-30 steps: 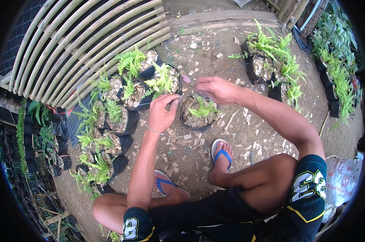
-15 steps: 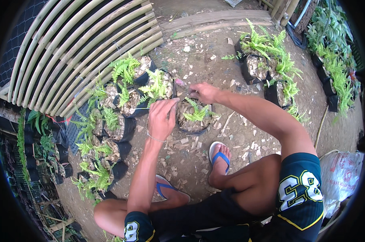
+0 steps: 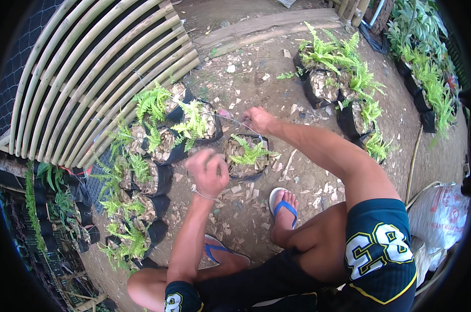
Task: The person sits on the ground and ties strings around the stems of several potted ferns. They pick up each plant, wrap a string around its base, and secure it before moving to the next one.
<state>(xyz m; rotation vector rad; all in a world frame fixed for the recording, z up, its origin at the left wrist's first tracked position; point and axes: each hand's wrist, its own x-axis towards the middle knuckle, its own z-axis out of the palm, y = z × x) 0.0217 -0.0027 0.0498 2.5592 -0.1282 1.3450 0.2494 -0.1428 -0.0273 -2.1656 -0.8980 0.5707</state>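
Note:
A fern (image 3: 248,151) grows in a black bag pot (image 3: 243,174) on the ground in front of me, with dry chips around its base. My right hand (image 3: 259,120) is just beyond this pot, its fingers pinched at a thin pale wire (image 3: 233,119). The wire bows from the neighbouring potted fern on the left (image 3: 194,122) over to the far rim of the middle pot. Nearer and to the left, my left hand (image 3: 210,171) is curled closed and a little blurred. Whatever it may hold is hidden.
More potted ferns (image 3: 136,203) stand in rows at left, beside a bamboo slat frame (image 3: 100,78). Another group of potted ferns (image 3: 326,86) is at far right, and a plastic sack (image 3: 438,218) lies at near right. My sandalled foot (image 3: 285,210) is close to the middle pot.
My left hand has drawn back toward me from beside the middle pot's rim and curled up. My right hand has barely moved. The bowed wire now shows between the pots.

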